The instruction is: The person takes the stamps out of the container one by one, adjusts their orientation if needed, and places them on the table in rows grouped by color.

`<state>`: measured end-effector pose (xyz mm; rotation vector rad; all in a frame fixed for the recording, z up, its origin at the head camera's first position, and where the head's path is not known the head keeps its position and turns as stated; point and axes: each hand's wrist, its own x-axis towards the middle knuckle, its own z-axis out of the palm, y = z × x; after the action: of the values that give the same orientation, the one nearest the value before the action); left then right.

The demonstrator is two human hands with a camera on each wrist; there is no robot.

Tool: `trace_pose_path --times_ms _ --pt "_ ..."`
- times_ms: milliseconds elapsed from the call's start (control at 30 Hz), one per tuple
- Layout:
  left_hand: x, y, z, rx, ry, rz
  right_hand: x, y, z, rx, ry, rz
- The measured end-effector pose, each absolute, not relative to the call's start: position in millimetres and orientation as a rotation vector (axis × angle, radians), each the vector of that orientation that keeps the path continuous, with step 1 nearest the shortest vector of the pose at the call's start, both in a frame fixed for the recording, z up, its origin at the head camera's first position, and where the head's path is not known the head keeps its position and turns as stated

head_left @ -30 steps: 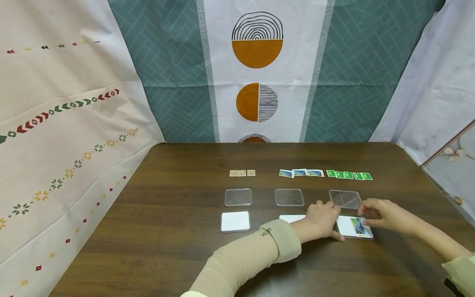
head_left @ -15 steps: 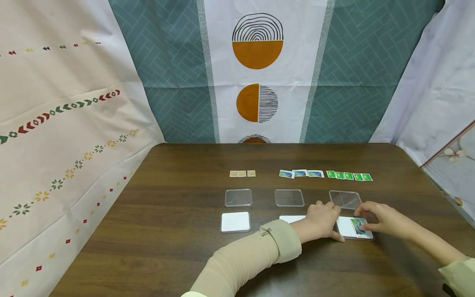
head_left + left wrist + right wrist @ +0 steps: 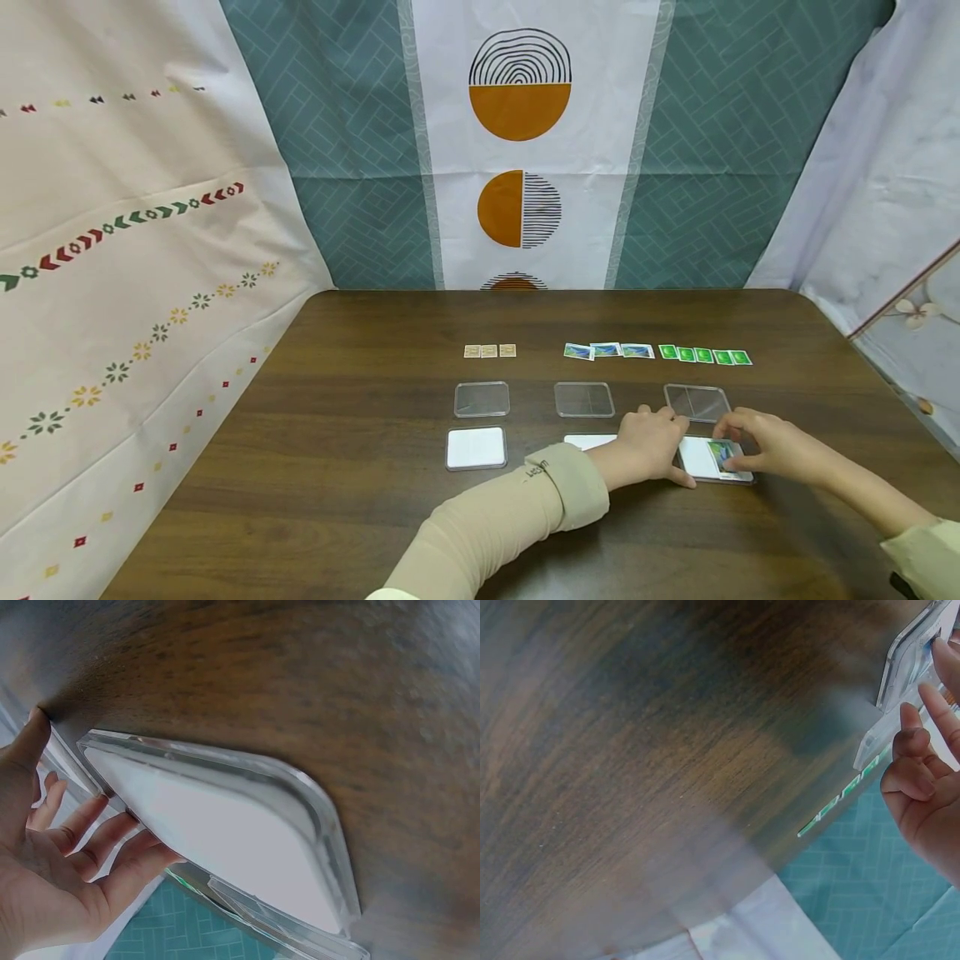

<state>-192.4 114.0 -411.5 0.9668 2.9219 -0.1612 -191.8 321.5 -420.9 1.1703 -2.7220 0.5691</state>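
Observation:
In the head view my left hand (image 3: 651, 443) straddles the left end of the clear plastic case (image 3: 697, 458) at the right of the front row, thumb at its near corner and fingers toward the far edge. The case holds a white card, and a green and blue landscape stamp (image 3: 720, 451) lies at its right end. My right hand (image 3: 780, 446) touches this stamp with the thumb, its forefinger at the far edge. Under my left wrist is the middle case with a white card (image 3: 588, 442), partly hidden; the left wrist view shows its card (image 3: 217, 825) close up.
A third case with a white card (image 3: 476, 448) lies at the left. Behind are three clear lids: left (image 3: 482, 399), middle (image 3: 584, 400) and right (image 3: 693, 402). Farther back lie tan stamps (image 3: 489, 351), landscape stamps (image 3: 606, 350) and green stamps (image 3: 703, 355).
My right hand has shifted slightly left, its thumb sliding over the landscape stamp and covering more of it. The left hand stays where it was.

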Motion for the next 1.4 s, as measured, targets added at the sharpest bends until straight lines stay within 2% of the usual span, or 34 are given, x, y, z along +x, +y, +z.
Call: trace_pose_path --times_ms 433,1400 --pt "-191.7 114.5 -410.2 0.952 2.908 -0.155 -192.6 319.7 -418.6 1.121 -2.864 0.494" --pt "-193.4 113.5 -410.6 0.964 2.91 -0.183 -196.3 314.4 -411.3 1.066 -3.041 0.689"
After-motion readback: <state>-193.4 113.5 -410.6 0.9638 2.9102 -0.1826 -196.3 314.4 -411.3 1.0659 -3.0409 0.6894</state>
